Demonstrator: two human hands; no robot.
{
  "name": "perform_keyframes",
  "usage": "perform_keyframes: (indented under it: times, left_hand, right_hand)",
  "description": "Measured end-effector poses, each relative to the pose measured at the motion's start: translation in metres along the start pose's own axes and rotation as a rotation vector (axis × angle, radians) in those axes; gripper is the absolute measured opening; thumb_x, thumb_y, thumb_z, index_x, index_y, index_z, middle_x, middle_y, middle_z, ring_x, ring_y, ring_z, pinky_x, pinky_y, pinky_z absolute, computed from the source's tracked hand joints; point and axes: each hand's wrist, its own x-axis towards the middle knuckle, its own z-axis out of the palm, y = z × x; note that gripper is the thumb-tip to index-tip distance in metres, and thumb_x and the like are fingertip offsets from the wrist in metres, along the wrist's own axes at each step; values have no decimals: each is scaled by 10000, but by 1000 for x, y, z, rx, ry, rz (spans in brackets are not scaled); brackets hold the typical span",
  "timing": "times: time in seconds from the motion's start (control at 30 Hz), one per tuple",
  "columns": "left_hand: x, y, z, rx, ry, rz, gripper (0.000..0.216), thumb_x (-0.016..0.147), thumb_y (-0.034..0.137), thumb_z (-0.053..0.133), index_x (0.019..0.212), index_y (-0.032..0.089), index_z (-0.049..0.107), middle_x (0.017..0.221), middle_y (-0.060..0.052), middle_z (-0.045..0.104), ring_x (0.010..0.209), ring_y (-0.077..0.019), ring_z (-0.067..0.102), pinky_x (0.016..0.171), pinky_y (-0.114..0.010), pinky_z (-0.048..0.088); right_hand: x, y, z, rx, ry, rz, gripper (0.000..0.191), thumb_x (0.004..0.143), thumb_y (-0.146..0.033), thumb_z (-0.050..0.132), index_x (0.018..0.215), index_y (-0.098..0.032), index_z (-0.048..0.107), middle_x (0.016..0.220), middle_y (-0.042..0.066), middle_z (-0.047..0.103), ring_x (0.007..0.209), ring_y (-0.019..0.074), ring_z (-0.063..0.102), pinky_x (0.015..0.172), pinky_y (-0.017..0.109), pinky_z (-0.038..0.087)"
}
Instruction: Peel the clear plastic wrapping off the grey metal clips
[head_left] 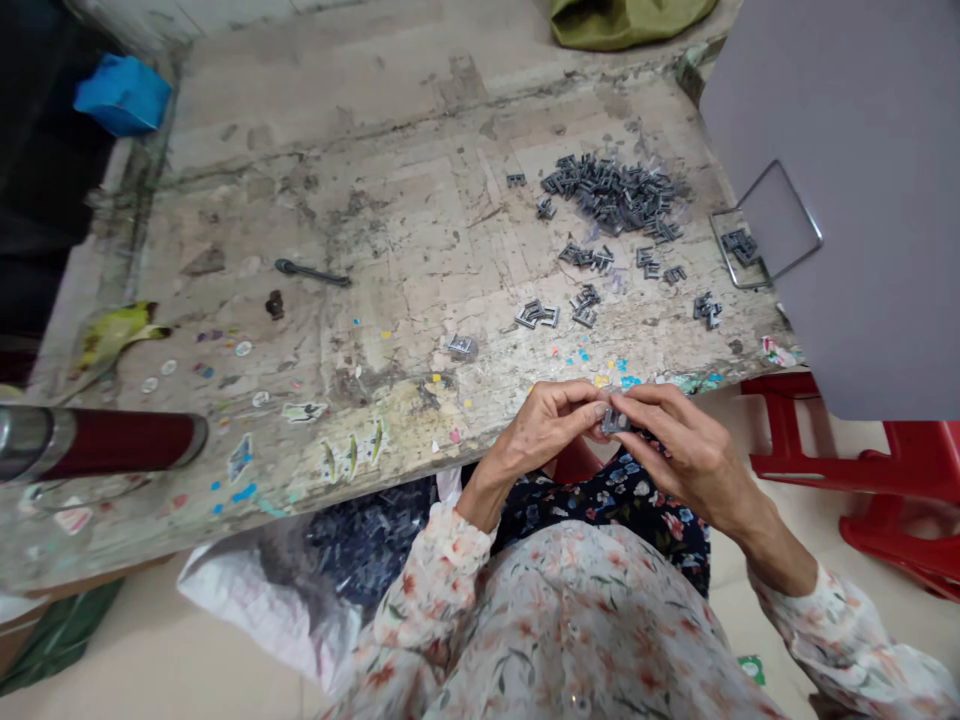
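My left hand (pixel 546 425) and my right hand (pixel 675 445) meet just off the near edge of a worn, stained table (pixel 360 200). Both pinch a small stack of grey metal clips (pixel 613 420) between fingertips and thumbs. A big heap of the same grey clips (pixel 615 192) lies at the table's far right. Small bundles of clips (pixel 538 315) sit between the heap and my hands. A single wrapped bundle (pixel 461 347) lies left of them.
A white sack full of dark clips (pixel 352 545) sits under the table by my knees. A dark red cylinder with a metal end (pixel 112 440) lies at the near left. A wire frame (pixel 765 225), red stools (pixel 862 470), a blue object (pixel 124 92) and a dark tool (pixel 311 272) surround the work area.
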Motion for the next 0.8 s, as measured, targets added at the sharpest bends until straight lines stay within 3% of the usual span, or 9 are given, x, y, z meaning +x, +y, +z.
perform_keyframes:
  times: [0.1,0.23,0.8]
  left_hand:
    - [0,-6,5,-83,55,-10,363,773,460,724,911,126,696,806,-37,664,655,-126,619,657,-249,503]
    - [0,-7,8,20,104,70,283,807,402,691,836,121,702,721,-15,618,604,-97,563,627,-230,473]
    - [-11,-5,10,127,99,112,232,855,339,633,833,135,742,738,-27,617,662,-113,566,649,-232,468]
  right_hand:
    - [0,3,2,5,12,6,432,913,-126,572,1335,-197,517,1106,117,621,1026,200,628,865,327,572]
    - [-2,6,5,22,20,3,409,909,-146,588,1311,-207,541,1082,103,645,994,196,646,835,321,583]
    - [-3,7,8,26,50,-26,260,897,-162,608,1155,-190,629,999,87,681,918,180,667,801,308,587]
